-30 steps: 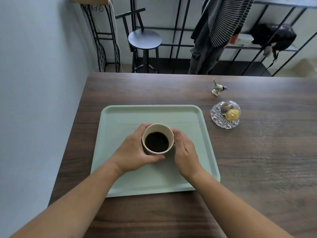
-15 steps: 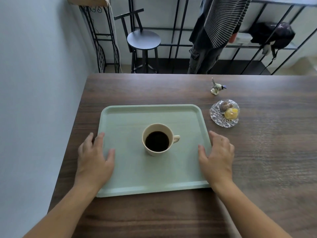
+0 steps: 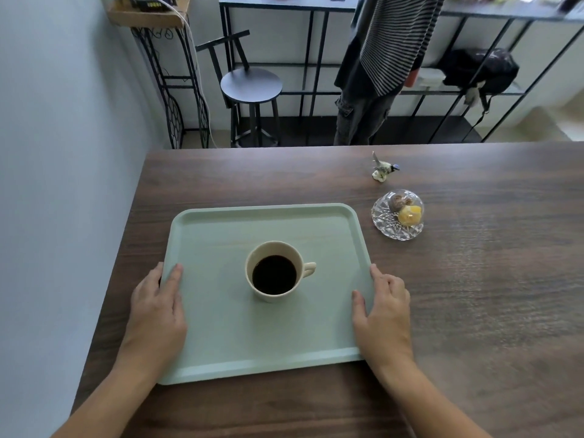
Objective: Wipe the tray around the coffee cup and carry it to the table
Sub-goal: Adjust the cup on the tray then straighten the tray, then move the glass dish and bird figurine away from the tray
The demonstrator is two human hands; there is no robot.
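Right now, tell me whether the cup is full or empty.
Partly full: the upright cup holds dark coffee, its surface below the rim.

A second ago both hands were cupped around the cup point(image 3: 274, 271) in the middle of the tray point(image 3: 265, 222). They have since let go of it and parted to the tray's sides. The left hand point(image 3: 156, 306) now lies on the left rim, its thumb resting on the tray's inner surface; half a second ago it lay more spread out, partly on the table point(image 3: 474, 279). The right hand point(image 3: 384, 314) has closed in on the right rim, thumb on the tray, fingers down the outer edge. The cup's handle, hidden before by the right hand, now shows, pointing right.
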